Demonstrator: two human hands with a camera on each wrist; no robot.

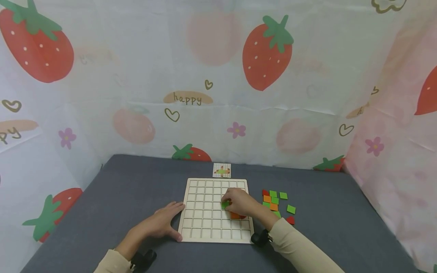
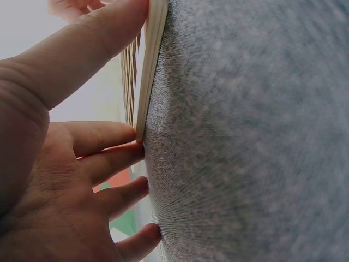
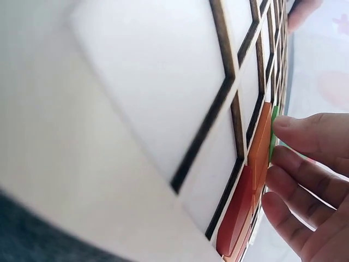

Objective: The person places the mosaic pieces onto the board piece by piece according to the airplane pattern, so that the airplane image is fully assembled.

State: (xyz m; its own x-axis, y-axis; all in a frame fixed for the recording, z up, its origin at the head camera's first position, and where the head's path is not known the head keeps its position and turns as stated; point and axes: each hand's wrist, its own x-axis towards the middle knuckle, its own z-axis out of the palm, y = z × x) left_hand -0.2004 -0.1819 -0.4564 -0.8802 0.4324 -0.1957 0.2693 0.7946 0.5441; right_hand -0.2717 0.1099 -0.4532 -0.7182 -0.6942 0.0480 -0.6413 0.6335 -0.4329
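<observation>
A light wooden grid board [image 1: 202, 214] lies flat on the dark cloth. My left hand [image 1: 162, 222] rests at its left side, fingers spread, with the thumb and index fingertips touching the board's edge [image 2: 147, 82]. Over the right half of the grid, my right hand [image 1: 240, 201] pinches a green square tile [image 1: 225, 205] between thumb and fingers. In the right wrist view that green tile [image 3: 274, 128] stands at the fingertips, beyond an orange tile [image 3: 260, 144] and a red tile [image 3: 237, 213] set in the grid. The hand partly hides the tiles beneath it.
Right of the board lie several loose tiles, among them a green tile [image 1: 291, 209], an orange tile [image 1: 267, 198] and a red tile [image 1: 290, 220]. Behind the board is a small pattern card [image 1: 222, 170]. A strawberry-print curtain [image 1: 143, 76] surrounds the table [image 1: 324, 227].
</observation>
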